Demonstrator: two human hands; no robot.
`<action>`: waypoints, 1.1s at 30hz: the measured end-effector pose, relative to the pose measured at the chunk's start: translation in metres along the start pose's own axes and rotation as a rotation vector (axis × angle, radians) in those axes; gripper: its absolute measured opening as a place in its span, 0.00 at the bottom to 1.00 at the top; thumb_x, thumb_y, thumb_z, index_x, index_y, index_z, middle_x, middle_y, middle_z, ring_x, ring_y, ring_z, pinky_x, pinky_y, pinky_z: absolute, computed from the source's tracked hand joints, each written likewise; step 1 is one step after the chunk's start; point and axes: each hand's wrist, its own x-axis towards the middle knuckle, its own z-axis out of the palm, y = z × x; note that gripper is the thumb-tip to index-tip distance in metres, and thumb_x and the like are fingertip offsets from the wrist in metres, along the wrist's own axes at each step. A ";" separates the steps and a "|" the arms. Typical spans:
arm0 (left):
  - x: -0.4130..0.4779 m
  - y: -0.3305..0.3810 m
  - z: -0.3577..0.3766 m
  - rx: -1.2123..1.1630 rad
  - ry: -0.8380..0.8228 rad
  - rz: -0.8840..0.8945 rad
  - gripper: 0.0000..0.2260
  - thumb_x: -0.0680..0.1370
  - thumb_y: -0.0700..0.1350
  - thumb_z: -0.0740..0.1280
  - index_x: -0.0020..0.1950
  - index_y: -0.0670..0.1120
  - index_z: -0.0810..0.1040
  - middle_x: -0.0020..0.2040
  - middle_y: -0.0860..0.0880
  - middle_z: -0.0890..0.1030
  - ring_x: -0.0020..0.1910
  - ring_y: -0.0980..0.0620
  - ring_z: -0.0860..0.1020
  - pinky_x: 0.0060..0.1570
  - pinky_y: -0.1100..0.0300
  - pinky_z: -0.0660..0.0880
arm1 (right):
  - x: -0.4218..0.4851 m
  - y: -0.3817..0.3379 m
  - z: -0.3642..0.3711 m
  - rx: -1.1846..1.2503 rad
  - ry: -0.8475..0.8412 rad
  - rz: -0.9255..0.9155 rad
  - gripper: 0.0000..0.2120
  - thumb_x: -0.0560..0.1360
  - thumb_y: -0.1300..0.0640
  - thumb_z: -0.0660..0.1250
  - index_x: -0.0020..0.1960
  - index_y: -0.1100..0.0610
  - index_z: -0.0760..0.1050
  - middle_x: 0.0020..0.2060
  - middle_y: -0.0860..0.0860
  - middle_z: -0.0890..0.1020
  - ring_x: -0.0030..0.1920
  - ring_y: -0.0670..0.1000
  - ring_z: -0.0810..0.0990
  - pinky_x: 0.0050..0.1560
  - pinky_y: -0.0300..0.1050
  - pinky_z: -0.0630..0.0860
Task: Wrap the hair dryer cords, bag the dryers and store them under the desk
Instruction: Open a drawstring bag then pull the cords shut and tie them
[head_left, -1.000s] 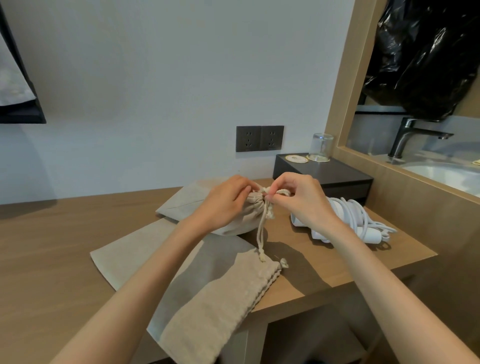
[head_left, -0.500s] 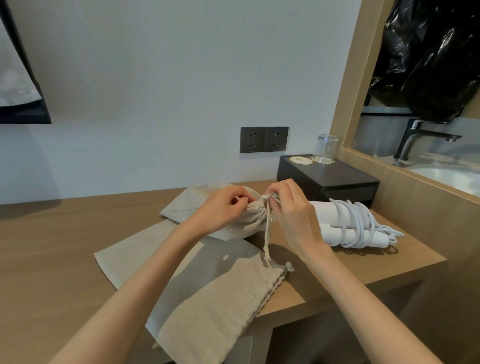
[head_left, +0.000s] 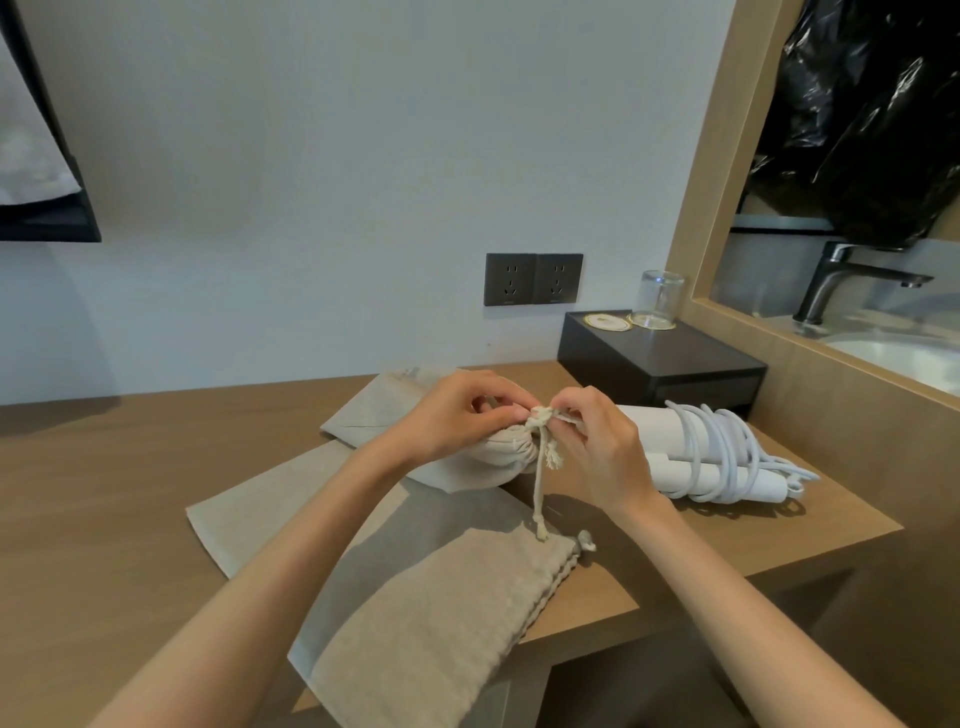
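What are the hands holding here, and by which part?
Both hands, left hand and right hand, pinch the drawstring at the cinched mouth of the filled cloth bag.

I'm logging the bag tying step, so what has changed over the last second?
Both hands closed in on the drawstring at the gathered mouth of the filled bag; the right hand dropped lower beside it, the left hand kept its grip. The wrapped white dryer and flat bags stayed put.

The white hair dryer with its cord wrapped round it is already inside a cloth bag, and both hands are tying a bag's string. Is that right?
Not quite. The head view shows the white hair dryer lying bare on the desk, not bagged. The left hand and right hand are indeed tying the string.
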 end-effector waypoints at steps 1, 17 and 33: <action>0.000 -0.001 0.000 -0.009 -0.004 0.004 0.08 0.76 0.39 0.68 0.49 0.50 0.82 0.41 0.59 0.81 0.31 0.64 0.71 0.32 0.71 0.65 | 0.000 0.002 0.000 -0.002 -0.002 -0.013 0.10 0.79 0.50 0.61 0.52 0.57 0.68 0.37 0.58 0.80 0.39 0.48 0.74 0.36 0.38 0.74; -0.001 0.000 -0.001 0.196 -0.107 0.049 0.02 0.79 0.41 0.64 0.48 0.48 0.75 0.45 0.54 0.75 0.39 0.60 0.73 0.39 0.69 0.69 | 0.001 0.000 -0.008 -0.024 -0.052 0.005 0.11 0.79 0.48 0.62 0.49 0.56 0.73 0.36 0.55 0.81 0.36 0.51 0.79 0.33 0.47 0.78; -0.020 0.001 0.002 0.359 0.133 -0.075 0.03 0.79 0.43 0.60 0.45 0.46 0.70 0.39 0.49 0.76 0.33 0.54 0.69 0.35 0.60 0.66 | 0.002 -0.024 -0.033 0.154 -0.213 0.452 0.07 0.78 0.54 0.62 0.45 0.56 0.74 0.35 0.48 0.77 0.35 0.50 0.75 0.32 0.49 0.73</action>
